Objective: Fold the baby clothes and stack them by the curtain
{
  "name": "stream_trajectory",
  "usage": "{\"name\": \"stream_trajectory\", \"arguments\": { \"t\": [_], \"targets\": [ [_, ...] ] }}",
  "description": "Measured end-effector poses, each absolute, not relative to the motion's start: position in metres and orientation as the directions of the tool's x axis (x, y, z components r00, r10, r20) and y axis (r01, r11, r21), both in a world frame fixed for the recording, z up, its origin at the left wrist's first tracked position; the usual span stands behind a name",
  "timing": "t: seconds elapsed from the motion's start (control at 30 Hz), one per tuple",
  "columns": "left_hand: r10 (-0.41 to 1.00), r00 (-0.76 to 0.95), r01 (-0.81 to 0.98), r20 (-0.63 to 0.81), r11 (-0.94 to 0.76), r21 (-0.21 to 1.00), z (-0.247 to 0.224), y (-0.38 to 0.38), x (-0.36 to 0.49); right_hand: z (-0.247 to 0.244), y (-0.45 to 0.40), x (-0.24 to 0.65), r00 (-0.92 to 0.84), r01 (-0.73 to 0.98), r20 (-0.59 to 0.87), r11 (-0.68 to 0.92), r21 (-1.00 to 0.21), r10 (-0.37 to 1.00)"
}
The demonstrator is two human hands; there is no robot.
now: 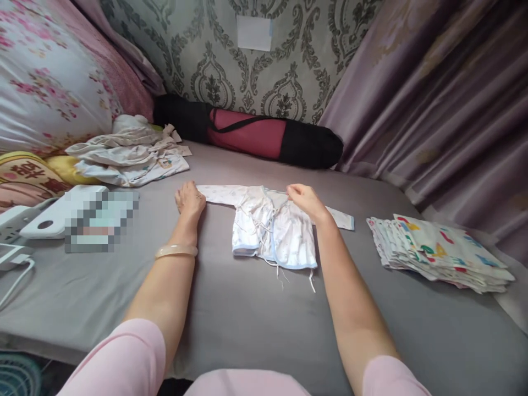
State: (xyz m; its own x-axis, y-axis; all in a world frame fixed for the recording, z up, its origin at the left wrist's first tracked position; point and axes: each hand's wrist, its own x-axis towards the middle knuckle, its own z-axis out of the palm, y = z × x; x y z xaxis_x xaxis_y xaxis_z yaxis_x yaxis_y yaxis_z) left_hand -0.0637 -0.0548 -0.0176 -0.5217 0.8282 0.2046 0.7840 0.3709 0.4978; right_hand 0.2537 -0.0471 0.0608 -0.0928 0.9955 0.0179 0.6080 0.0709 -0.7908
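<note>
1. Sleeves of the small white shirt [295, 239] stretch across the bed [247, 324] in front of me, so its long axis runs left to right, the right end dipping slightly towards me.
2. My left hand [190, 199] is at the left sleeve's outer end, fingers curled narrow and holding the cuff; the body of the shirt lies to their right.
3. My right hand [307, 202] is the nearer one to that body: its fingers pinch the top edge by the shoulder, and the right sleeve pokes out beyond my wrist.
4. The blue-edged hem faces me, with loose ties [312, 280] trailing from it.
5. The folded stack of cloths [449, 250] sits well apart, right of my right forearm.
</note>
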Motion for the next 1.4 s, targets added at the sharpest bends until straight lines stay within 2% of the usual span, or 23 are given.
{"name": "stream_trajectory", "arguments": {
  "t": [0.13, 0.23, 0.3, 0.37, 0.43, 0.5, 0.57, 0.7, 0.87, 0.97, 1.07, 1.13, 1.23, 1.33, 1.4],
  "targets": [
    [0.874, -0.465, 0.833, 0.139, 0.380, 0.401, -0.011, -0.053, -0.069, 0.056, -0.074, 0.282, -0.147, 0.581, -0.211, -0.088, -0.809, 0.966],
    [0.897, -0.440, 0.845, 0.034, 0.401, 0.353, 0.007, -0.053, -0.073, 0.048, -0.083, 0.278, -0.249, 0.636, -0.259, -0.044, -0.770, 0.933],
    [0.901, -0.433, 0.857, 0.039, 0.397, 0.329, 0.023, -0.058, -0.066, 0.045, -0.087, 0.270, -0.324, 0.688, -0.264, 0.035, -0.725, 0.909],
    [0.933, -0.350, 0.892, 0.082, 0.305, 0.335, 0.039, -0.071, -0.049, 0.045, -0.091, 0.262, -0.413, 0.727, -0.299, 0.114, -0.677, 0.860],
    [0.991, -0.109, 0.907, 0.072, 0.070, 0.415, 0.053, -0.090, -0.026, 0.050, -0.096, 0.259, -0.471, 0.760, -0.364, 0.159, -0.630, 0.803],
    [0.995, 0.097, 0.861, -0.039, -0.064, 0.505, 0.062, -0.113, -0.004, 0.059, -0.099, 0.264, -0.445, 0.802, -0.404, 0.155, -0.577, 0.799],
    [0.975, 0.185, 0.844, -0.126, -0.091, 0.529, 0.065, -0.135, 0.007, 0.069, -0.101, 0.276, -0.356, 0.839, -0.407, 0.095, -0.536, 0.841],
    [0.944, 0.195, 0.850, -0.265, -0.028, 0.525, 0.049, -0.171, -0.001, 0.082, -0.100, 0.309, -0.220, 0.827, -0.459, -0.085, -0.556, 0.861],
    [0.959, 0.179, 0.827, -0.219, -0.026, 0.562, 0.020, -0.197, -0.012, 0.072, -0.125, 0.344, -0.268, 0.819, -0.561, -0.121, -0.560, 0.783],
    [0.981, 0.124, 0.854, -0.149, -0.029, 0.519, 0.017, -0.204, -0.002, 0.064, -0.159, 0.357, -0.322, 0.797, -0.501, -0.056, -0.601, 0.803],
    [0.986, 0.073, 0.872, -0.149, 0.010, 0.490, 0.021, -0.205, 0.010, 0.056, -0.191, 0.356, -0.349, 0.810, -0.373, 0.077, -0.581, 0.859],
    [0.984, 0.003, 0.869, -0.178, 0.086, 0.488, 0.024, -0.206, 0.016, 0.050, -0.205, 0.347, -0.302, 0.846, -0.281, 0.120, -0.519, 0.911],
    [0.983, -0.089, 0.858, -0.158, 0.156, 0.489, 0.024, -0.208, 0.023, 0.038, -0.214, 0.328, -0.159, 0.917, -0.165, 0.084, -0.389, 0.973],
    [0.992, -0.090, 0.867, -0.093, 0.125, 0.483, 0.020, -0.210, 0.028, 0.030, -0.214, 0.313, -0.055, 0.954, -0.117, 0.017, -0.299, 0.992],
    [0.997, -0.059, 0.885, -0.054, 0.077, 0.460, 0.016, -0.210, 0.027, 0.028, -0.213, 0.310, -0.054, 0.969, -0.124, 0.022, -0.244, 0.991]
  ]
}}
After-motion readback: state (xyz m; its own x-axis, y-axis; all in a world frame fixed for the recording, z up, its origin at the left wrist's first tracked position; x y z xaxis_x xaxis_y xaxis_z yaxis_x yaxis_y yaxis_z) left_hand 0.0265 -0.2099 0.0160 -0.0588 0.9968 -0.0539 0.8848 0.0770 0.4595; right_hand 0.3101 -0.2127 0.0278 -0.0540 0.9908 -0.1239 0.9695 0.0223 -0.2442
